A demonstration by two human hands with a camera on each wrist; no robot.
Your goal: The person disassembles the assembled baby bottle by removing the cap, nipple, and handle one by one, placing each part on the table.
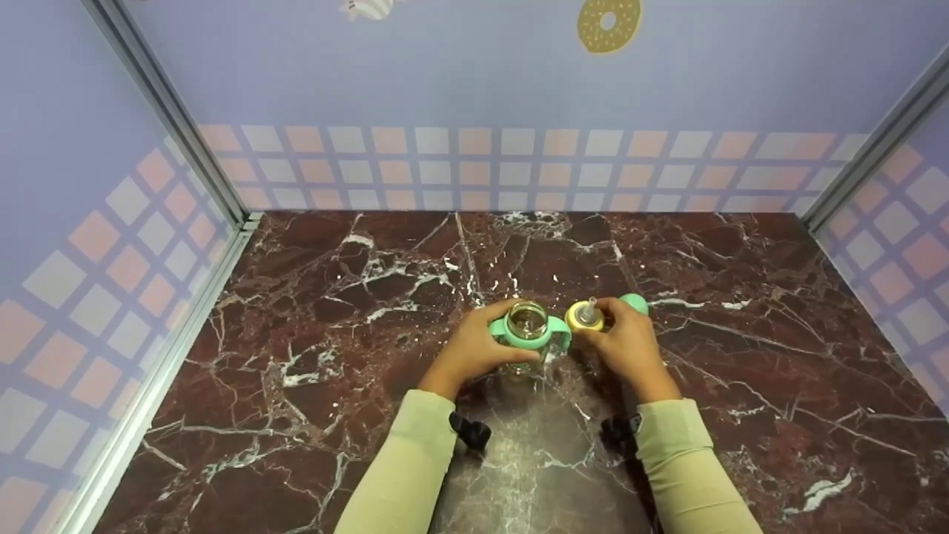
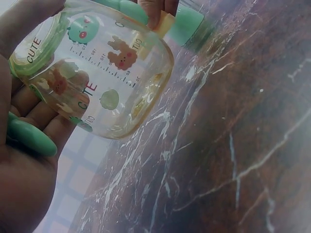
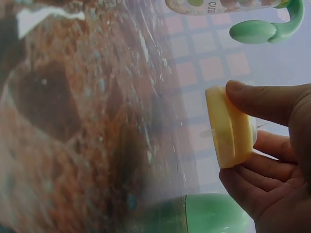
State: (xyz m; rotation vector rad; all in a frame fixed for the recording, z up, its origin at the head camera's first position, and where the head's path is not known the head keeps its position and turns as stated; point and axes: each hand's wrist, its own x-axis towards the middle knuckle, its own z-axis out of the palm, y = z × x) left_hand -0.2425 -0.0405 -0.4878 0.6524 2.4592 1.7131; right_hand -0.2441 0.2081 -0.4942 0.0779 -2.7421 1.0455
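My left hand [image 1: 474, 345] grips a clear baby bottle [image 2: 107, 68] with printed cartoon figures and a measuring scale. The bottle's mouth is uncovered and faces up, and a mint-green collar [image 1: 528, 343] with two side handles sits around its neck. To the right, my right hand [image 1: 629, 337] pinches a yellow screw ring [image 3: 228, 131] between thumb and fingers. A clear teat or spout [image 1: 589, 310] rises from that ring. The ring is beside the bottle, apart from its mouth. Just beyond the right hand stands a mint-green cap [image 1: 635, 302], partly hidden by the fingers in the head view.
Beneath everything lies a glossy dark red marbled tabletop [image 1: 356, 415] with white veins. A lilac back wall [image 1: 474, 89] with pink and white squares closes the far side. Similar side panels [image 1: 96, 245] stand left and right.
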